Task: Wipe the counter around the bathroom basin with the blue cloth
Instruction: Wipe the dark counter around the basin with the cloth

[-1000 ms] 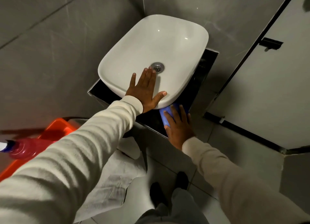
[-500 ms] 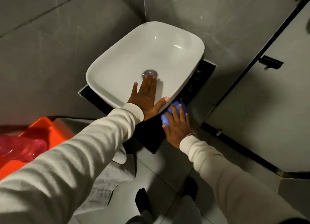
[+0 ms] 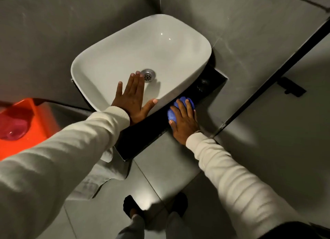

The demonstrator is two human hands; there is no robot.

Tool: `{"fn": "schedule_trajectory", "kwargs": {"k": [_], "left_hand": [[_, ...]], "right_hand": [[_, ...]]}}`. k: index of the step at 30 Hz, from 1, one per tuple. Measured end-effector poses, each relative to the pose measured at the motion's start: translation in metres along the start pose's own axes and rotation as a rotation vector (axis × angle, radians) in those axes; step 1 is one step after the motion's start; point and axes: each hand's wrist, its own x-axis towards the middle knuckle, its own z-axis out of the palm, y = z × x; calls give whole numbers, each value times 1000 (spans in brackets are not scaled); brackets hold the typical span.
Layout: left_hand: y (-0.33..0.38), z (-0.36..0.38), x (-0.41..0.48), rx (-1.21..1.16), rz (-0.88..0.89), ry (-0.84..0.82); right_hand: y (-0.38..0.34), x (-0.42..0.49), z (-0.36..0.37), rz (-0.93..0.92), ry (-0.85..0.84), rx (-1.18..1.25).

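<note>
A white vessel basin (image 3: pixel 135 49) with a metal drain (image 3: pixel 148 75) sits on a black counter (image 3: pixel 142 136) in a grey tiled corner. My left hand (image 3: pixel 133 99) lies flat over the basin's near rim, fingers spread and reaching toward the drain. My right hand (image 3: pixel 184 120) presses the bunched blue cloth (image 3: pixel 172 114) onto the counter strip just right of the basin's near corner. The cloth shows between and beyond my fingers. The counter under the basin is hidden.
An orange bucket (image 3: pixel 38 117) with a pink bottle (image 3: pixel 12 126) in it stands at the left. A pale towel (image 3: pixel 100 174) hangs below the counter's front edge. A dark-framed partition (image 3: pixel 271 74) with a black latch (image 3: pixel 291 86) rises close on the right. My feet (image 3: pixel 155 205) stand on grey floor tiles.
My right hand has slid the blue cloth away from me along the counter's right side, beside the basin. My left hand stays on the basin rim. The view has shifted.
</note>
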Motion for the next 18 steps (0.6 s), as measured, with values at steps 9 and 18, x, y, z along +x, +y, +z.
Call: {"fn": "schedule_trajectory", "kwargs": {"k": [9,18], "left_hand": [[17,5,5,6,12,74],[43,8,36,52,-17,95]], "right_hand": [[25,9,-3,-73,50,71],[72,42,-28,-72,48,-13]]}}
